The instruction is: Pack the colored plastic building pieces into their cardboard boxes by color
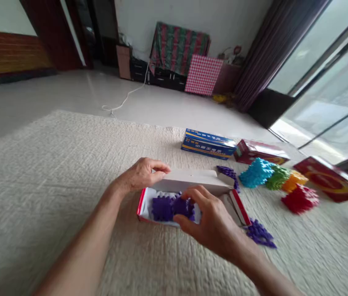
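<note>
An open box with red edges and a white inside rests on the light textured rug. Purple notched pieces lie in its left and middle part. My left hand pinches the left end of the raised white lid. Reaching into the box, my right hand has its thumb and fingers around a purple piece. More purple pieces lie outside, some behind the box's right end and others at its right front corner.
Beyond the box stand a blue box and a dark red box. Light blue, green, orange and red piles lie to the right, near another red box. A white cable crosses the floor.
</note>
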`<action>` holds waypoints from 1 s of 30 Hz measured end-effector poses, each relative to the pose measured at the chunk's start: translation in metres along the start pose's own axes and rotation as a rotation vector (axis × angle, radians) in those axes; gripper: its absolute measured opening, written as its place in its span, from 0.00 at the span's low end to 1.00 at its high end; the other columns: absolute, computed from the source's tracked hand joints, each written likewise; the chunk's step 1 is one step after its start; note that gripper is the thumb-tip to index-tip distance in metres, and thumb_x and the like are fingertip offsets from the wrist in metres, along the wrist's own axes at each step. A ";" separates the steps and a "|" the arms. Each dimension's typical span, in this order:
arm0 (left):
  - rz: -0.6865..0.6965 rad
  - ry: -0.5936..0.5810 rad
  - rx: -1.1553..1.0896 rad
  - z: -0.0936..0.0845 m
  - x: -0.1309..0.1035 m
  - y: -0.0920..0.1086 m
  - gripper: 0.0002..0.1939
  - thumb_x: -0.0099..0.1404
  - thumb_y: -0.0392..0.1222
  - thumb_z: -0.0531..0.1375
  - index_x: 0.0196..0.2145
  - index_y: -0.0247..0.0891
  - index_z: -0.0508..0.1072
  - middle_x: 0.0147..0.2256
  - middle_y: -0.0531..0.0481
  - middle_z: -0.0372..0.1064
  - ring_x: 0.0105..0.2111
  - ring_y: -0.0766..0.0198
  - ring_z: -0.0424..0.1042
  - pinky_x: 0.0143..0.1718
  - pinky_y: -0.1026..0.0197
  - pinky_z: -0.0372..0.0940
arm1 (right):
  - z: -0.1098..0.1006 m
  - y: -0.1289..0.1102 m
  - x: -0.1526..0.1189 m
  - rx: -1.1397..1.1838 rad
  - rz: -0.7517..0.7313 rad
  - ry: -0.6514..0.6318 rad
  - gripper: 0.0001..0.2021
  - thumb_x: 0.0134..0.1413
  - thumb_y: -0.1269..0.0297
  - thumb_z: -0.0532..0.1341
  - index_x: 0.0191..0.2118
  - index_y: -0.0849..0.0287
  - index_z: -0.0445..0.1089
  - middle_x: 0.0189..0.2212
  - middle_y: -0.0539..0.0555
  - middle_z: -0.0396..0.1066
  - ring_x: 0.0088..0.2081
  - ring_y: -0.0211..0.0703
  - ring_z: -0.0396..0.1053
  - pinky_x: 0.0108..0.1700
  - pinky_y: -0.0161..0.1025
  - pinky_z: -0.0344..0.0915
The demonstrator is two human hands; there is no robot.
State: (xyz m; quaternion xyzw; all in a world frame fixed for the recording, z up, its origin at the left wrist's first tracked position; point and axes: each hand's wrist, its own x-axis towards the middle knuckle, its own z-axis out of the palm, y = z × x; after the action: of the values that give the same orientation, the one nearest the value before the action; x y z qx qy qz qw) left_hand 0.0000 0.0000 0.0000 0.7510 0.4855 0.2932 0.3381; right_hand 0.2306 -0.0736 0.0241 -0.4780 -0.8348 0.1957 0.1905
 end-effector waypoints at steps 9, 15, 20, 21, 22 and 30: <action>0.000 0.005 -0.025 0.000 0.000 0.005 0.15 0.59 0.41 0.56 0.40 0.38 0.79 0.39 0.50 0.79 0.39 0.63 0.76 0.43 0.63 0.67 | -0.013 0.014 0.004 -0.192 0.058 0.006 0.13 0.50 0.56 0.64 0.39 0.57 0.70 0.37 0.55 0.72 0.34 0.45 0.70 0.36 0.43 0.64; -0.002 0.003 -0.017 0.000 0.001 0.003 0.15 0.58 0.41 0.56 0.40 0.38 0.79 0.39 0.51 0.79 0.40 0.63 0.76 0.43 0.63 0.67 | -0.007 0.015 -0.001 -0.215 0.076 -0.016 0.13 0.52 0.54 0.63 0.38 0.57 0.68 0.38 0.55 0.71 0.34 0.44 0.70 0.36 0.42 0.64; -0.009 0.006 -0.016 0.001 0.001 0.001 0.15 0.58 0.42 0.57 0.41 0.39 0.79 0.40 0.51 0.78 0.40 0.63 0.76 0.45 0.62 0.67 | -0.010 0.012 -0.002 -0.218 0.068 -0.001 0.14 0.54 0.51 0.62 0.37 0.57 0.66 0.36 0.54 0.69 0.30 0.41 0.68 0.33 0.41 0.63; -0.008 0.007 -0.016 0.001 0.001 0.000 0.15 0.58 0.42 0.57 0.41 0.39 0.79 0.40 0.51 0.78 0.40 0.63 0.76 0.45 0.62 0.67 | -0.014 0.012 -0.003 -0.218 0.057 0.018 0.14 0.55 0.50 0.61 0.37 0.57 0.66 0.35 0.54 0.69 0.30 0.41 0.68 0.32 0.40 0.62; -0.008 0.006 -0.015 0.002 0.001 0.000 0.15 0.58 0.42 0.57 0.41 0.39 0.78 0.40 0.51 0.78 0.40 0.63 0.76 0.45 0.62 0.68 | -0.019 0.013 -0.003 -0.219 0.044 0.042 0.14 0.56 0.50 0.60 0.36 0.57 0.65 0.35 0.54 0.69 0.31 0.41 0.67 0.32 0.40 0.62; -0.003 -0.003 0.023 0.000 0.001 0.000 0.15 0.58 0.42 0.57 0.40 0.39 0.79 0.39 0.51 0.78 0.39 0.63 0.76 0.46 0.61 0.68 | -0.047 0.030 -0.003 -0.215 0.004 0.092 0.08 0.58 0.60 0.58 0.31 0.57 0.68 0.29 0.51 0.70 0.28 0.37 0.65 0.30 0.36 0.60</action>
State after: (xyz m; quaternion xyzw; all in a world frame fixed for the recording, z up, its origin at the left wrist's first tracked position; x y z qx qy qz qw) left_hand 0.0000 0.0010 -0.0001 0.7544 0.4896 0.2860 0.3306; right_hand 0.2775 -0.0551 0.0489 -0.5058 -0.8404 0.0831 0.1760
